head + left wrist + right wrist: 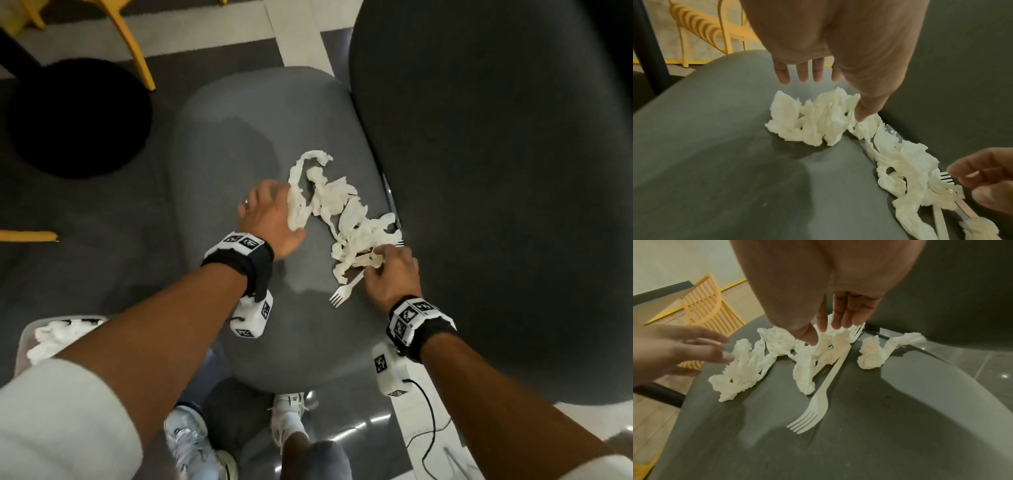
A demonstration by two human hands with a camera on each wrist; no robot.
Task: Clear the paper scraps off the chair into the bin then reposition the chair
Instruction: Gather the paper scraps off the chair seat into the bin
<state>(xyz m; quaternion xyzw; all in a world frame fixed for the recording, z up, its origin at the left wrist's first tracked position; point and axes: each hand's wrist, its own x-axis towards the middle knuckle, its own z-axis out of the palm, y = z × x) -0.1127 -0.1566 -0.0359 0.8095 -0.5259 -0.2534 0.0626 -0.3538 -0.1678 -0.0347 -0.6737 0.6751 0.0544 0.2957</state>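
Head view looks straight down on the grey chair, its tall backrest on the right and its seat filling the middle. At the near left stands the bin, a pale container already holding some crumpled white paper, so I would judge part of the clearing done. Far left are a dark round stool and the legs of a yellow chair.

Most of the mess is not yet cleared. A long tangle of paper scraps lies across the seat close to the backrest, running from far to near. The person's left hand rests at the tangle's left edge, fingers spread and fairly straight, thumb touching the paper, nothing gripped yet. Their right hand is at the near end of the tangle, its fingers reaching down into the strips, thumb and forefinger closing on a strand.

A white plastic fork lies among the scraps on the seat, tines pointing near; a second fork's tines poke out behind the right fingers.

Gathering this pile, carrying it to the bin, and moving the chair all appear to remain.
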